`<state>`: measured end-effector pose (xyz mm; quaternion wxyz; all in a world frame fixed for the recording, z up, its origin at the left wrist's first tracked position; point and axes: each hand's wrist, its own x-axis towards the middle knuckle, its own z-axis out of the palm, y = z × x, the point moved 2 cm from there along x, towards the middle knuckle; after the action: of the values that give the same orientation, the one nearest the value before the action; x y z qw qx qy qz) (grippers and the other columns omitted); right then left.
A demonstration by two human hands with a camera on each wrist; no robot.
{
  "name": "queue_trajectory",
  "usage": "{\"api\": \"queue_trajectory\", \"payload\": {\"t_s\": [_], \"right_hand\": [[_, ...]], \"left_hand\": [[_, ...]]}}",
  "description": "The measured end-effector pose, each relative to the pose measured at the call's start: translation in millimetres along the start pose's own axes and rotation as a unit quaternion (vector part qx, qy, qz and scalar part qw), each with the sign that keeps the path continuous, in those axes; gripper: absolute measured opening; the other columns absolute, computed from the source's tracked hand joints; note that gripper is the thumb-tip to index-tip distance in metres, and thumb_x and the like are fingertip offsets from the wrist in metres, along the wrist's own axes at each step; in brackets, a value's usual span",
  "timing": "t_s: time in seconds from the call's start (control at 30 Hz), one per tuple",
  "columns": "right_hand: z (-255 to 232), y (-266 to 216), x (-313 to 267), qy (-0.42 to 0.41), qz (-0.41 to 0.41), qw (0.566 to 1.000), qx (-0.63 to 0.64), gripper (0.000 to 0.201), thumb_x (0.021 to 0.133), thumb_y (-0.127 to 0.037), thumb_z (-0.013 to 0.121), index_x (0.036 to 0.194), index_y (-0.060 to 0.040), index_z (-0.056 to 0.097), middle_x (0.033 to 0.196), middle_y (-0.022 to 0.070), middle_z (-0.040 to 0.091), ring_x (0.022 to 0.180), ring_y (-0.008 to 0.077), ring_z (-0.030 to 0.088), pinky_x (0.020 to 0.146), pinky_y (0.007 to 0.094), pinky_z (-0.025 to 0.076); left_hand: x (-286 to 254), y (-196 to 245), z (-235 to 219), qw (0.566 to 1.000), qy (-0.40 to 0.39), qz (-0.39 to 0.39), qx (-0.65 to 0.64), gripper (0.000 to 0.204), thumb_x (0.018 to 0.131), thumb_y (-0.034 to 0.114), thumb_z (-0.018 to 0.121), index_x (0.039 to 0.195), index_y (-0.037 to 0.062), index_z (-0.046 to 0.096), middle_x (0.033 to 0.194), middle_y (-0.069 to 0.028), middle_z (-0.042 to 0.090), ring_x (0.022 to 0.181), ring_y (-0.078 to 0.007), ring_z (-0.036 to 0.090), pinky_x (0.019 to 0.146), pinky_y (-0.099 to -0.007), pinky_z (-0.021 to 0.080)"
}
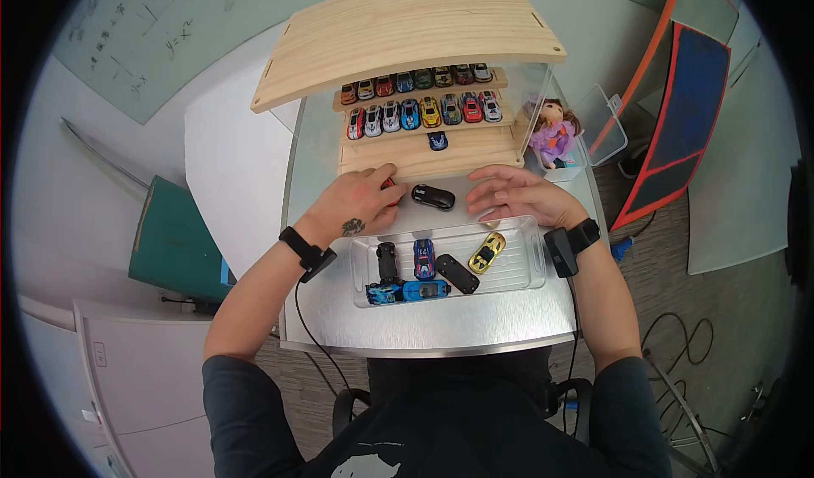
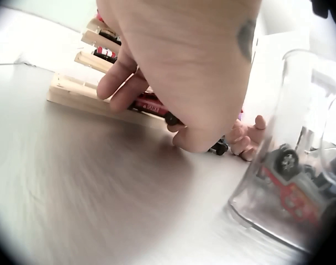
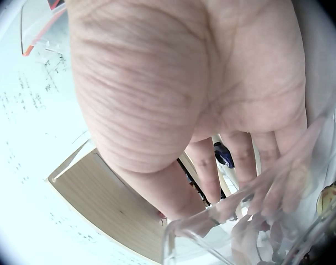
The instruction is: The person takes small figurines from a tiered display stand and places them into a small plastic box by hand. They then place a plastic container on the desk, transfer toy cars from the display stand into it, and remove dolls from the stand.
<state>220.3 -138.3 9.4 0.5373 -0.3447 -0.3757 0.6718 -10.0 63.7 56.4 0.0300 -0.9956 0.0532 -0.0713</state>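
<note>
The little red car [image 2: 149, 105] is on the far side of the clear tray [image 1: 519, 266], past its left end. The left hand [image 1: 358, 200] is curled over it and holds it with thumb and fingers. A bit of wood from the shelf [image 1: 407, 33] is just past the car.

A shiny black car [image 1: 433, 197] sits on the desk [image 1: 475, 330], just past the middle of the tray's far edge. It is beside the left hand.

The right hand [image 1: 519, 195] is past the tray's right end, on the far side. Its fingers are spread and loose, and it holds nothing. The black car is between the two hands.

In the tray's left part is a dark car [image 1: 387, 262]. Next to it is a blue and red car [image 1: 424, 259]. Right of the tray's middle is a flat black car [image 1: 458, 275], lying on a slant. A gold car [image 1: 487, 253] is in the right part. Bright blue toys [image 1: 426, 290] lie along the tray's near edge; I cannot tell if they are one car or two.

Farther past the tray is the wooden shelf, with two rows of cars. One dark blue car [image 1: 437, 141] is on its low step.

Past the tray's right end, beside the shelf, is a doll [image 1: 555, 136] in a purple dress.
</note>
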Motion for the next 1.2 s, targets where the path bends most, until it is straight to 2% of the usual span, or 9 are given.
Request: {"api": "queue_trajectory", "payload": {"t_s": [0.23,0.33,0.43,0.53,0.8,0.93,0.97,1.1,1.2], "right_hand": [[0.0,0.5,0.0,0.015,0.01,1.0,-0.006,0.047,0.101,-0.014,0.053,0.144,0.0009,0.042,0.135,0.0235,0.055,0.12,0.0306,0.061,0.101,0.0437,0.05],[-1.2,1.1,0.7,0.01,0.011,1.0,-0.006,0.047,0.101,-0.015,0.052,0.144,0.0009,0.042,0.139,0.0241,0.053,0.122,0.0339,0.06,0.1,0.0437,0.05],[0.9,0.4,0.1,0.015,-0.001,1.0,-0.005,0.047,0.101,-0.014,0.051,0.145,0.0006,0.041,0.146,0.0227,0.047,0.126,0.0395,0.056,0.099,0.0431,0.051],[2.9,-2.3,-1.1,0.009,0.003,1.0,0.024,0.05,0.101,-0.015,0.051,0.147,-0.0003,0.039,0.152,0.0197,0.041,0.128,0.0442,0.053,0.097,0.0417,0.052],[3.0,-2.3,-0.9,0.003,0.006,1.0,0.008,0.053,0.101,-0.018,0.051,0.15,-0.0023,0.036,0.155,0.0178,0.038,0.128,0.0439,0.053,0.094,0.0393,0.053],[2.9,-2.7,-0.1,-0.015,0.013,1.0,0.021,0.051,0.104,-0.023,0.049,0.15,-0.0045,0.036,0.152,0.0168,0.042,0.128,0.039,0.055,0.096,0.0366,0.05],[2.3,-2.9,-0.1,-0.013,0.012,1.0,0.024,0.051,0.104,-0.023,0.049,0.15,-0.0045,0.036,0.152,0.0168,0.042,0.128,0.039,0.055,0.096,0.0366,0.05],[2.3,-1.8,0.5,-0.014,0.02,0.999,0.035,0.05,0.104,-0.023,0.048,0.149,-0.004,0.037,0.148,0.0196,0.046,0.128,0.038,0.055,0.098,0.0383,0.05],[4.0,-2.8,0.4,-0.009,0.023,0.999,0.047,0.049,0.104,-0.023,0.048,0.149,-0.0036,0.037,0.146,0.0204,0.048,0.127,0.0373,0.055,0.1,0.0406,0.049]], "left_hand": [[-5.3,-7.8,6.5,0.993,0.01,-0.07,-0.095,0.045,0.082,0.033,0.076,0.118,0.01,0.063,0.097,-0.0097,0.066,0.076,-0.0289,0.067,0.068,-0.0368,0.056],[-0.2,-7.3,6.0,0.99,0.028,-0.059,-0.128,0.045,0.083,0.032,0.076,0.12,0.0101,0.063,0.094,-0.0086,0.067,0.074,-0.0295,0.067,0.068,-0.0369,0.055],[7.8,1.4,-1.0,0.97,-0.017,-0.09,-0.227,0.045,0.084,0.032,0.075,0.121,0.0104,0.063,0.1,-0.0087,0.066,0.08,-0.0297,0.067,0.072,-0.0376,0.055],[15.0,4.6,0.3,0.975,-0.043,-0.076,-0.202,0.044,0.085,0.032,0.074,0.122,0.0106,0.062,0.105,-0.0094,0.063,0.086,-0.0294,0.066,0.078,-0.0374,0.055],[31.8,1.6,11.3,0.966,-0.05,-0.056,-0.247,0.04,0.083,0.029,0.075,0.115,0.0048,0.065,0.104,-0.0098,0.063,0.088,-0.029,0.065,0.08,-0.0366,0.053],[27.8,-15.7,-10.2,0.964,0.01,-0.098,-0.248,0.034,0.081,0.018,0.077,0.109,0.0023,0.067,0.095,-0.0109,0.065,0.078,-0.0243,0.067,0.069,-0.0339,0.054],[28.4,-12.6,-32.9,0.955,0.023,-0.139,-0.262,0.032,0.078,0.011,0.078,0.107,0.002,0.068,0.089,-0.0106,0.065,0.069,-0.0174,0.066,0.06,-0.0295,0.053],[26.2,12.6,-90.7,0.944,0.035,-0.137,-0.299,0.032,0.077,0.008,0.078,0.107,0.0021,0.069,0.087,-0.0085,0.064,0.067,-0.0127,0.065,0.056,-0.0263,0.052],[28.6,59.1,-95.2,0.927,-0.075,-0.046,-0.364,0.027,0.079,0.012,0.078,0.104,0.0047,0.068,0.091,-0.0057,0.064,0.067,-0.0144,0.065,0.059,-0.0274,0.053]]}}
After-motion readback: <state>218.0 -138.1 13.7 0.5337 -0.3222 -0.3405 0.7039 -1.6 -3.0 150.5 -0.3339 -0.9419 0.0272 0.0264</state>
